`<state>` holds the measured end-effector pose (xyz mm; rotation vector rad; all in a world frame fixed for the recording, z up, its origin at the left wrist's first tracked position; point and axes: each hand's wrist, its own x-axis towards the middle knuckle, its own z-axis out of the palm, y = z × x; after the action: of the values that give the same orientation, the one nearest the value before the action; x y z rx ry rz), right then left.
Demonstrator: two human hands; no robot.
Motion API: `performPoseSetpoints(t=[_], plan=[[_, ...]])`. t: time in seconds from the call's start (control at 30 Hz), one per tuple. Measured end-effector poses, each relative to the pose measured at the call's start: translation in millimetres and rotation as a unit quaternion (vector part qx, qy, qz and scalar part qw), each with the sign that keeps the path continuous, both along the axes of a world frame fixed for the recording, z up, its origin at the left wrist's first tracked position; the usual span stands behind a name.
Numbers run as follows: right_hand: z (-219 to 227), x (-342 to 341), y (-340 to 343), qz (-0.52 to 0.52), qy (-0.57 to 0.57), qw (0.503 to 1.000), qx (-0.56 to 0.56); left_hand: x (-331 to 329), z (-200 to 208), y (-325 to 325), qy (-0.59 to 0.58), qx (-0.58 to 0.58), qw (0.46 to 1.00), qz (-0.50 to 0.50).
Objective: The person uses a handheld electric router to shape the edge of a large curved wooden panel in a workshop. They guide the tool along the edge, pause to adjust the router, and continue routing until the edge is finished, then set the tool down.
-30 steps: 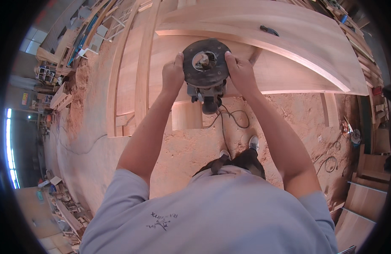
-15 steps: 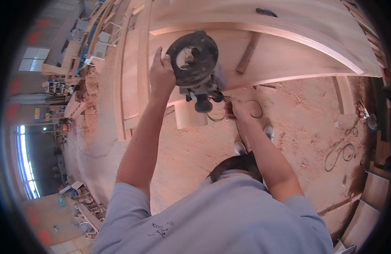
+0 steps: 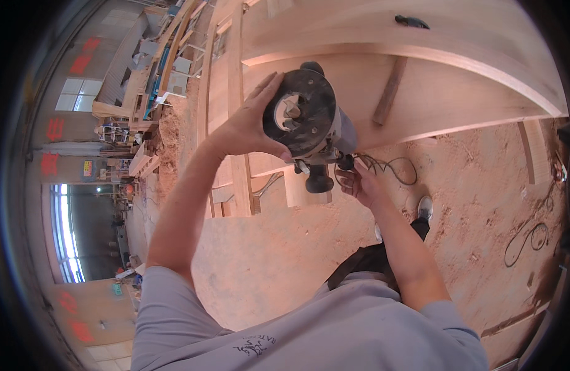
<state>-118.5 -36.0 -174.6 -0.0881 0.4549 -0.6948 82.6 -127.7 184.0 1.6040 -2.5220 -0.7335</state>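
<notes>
A wood router [image 3: 319, 117] is tipped so that its round black base plate faces me, with the cutter showing in the central hole. My left hand [image 3: 248, 127] is closed around the plate's left edge, thumb along the bottom rim and fingers at the top. Below the plate a larger black knob juts from the router's side. My right hand [image 3: 364, 185] pinches a smaller black knob [image 3: 345, 162] beside it, other fingers curled. Behind the router lies a broad wooden panel [image 3: 464, 93] with a long raised timber strip [image 3: 384, 51].
A dark wooden stick [image 3: 390, 93] and a black tool [image 3: 412, 22] lie on the panel. Looped cable [image 3: 402, 170] hangs near my right hand; another cable [image 3: 527, 244] coils on the dusty floor at right. Stacked timber [image 3: 167, 68] stands at the far left.
My left hand has shifted its grip, bringing the thumb under the plate. The router has turned slightly. My right hand has come up from below to the small knob.
</notes>
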Motion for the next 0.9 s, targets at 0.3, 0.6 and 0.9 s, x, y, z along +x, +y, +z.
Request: performPoseSetpoints(t=[0.3, 0.6, 0.9], plan=[[-27.0, -7.7, -14.3, 0.012, -0.077, 0.997, -0.010, -59.9, 31.1, -14.5, -0.223, -0.002, 0.974, -0.037], [-38.1, 12.4, -19.9, 0.011, -0.113, 0.993, -0.027, -61.4, 29.9, -23.7, -0.258, 0.026, 0.965, -0.037], [-40.8, 17.2, -10.6, -0.081, -0.205, 0.975, -0.019, -63.0, 33.6, -22.9, -0.289, 0.019, 0.957, -0.026]])
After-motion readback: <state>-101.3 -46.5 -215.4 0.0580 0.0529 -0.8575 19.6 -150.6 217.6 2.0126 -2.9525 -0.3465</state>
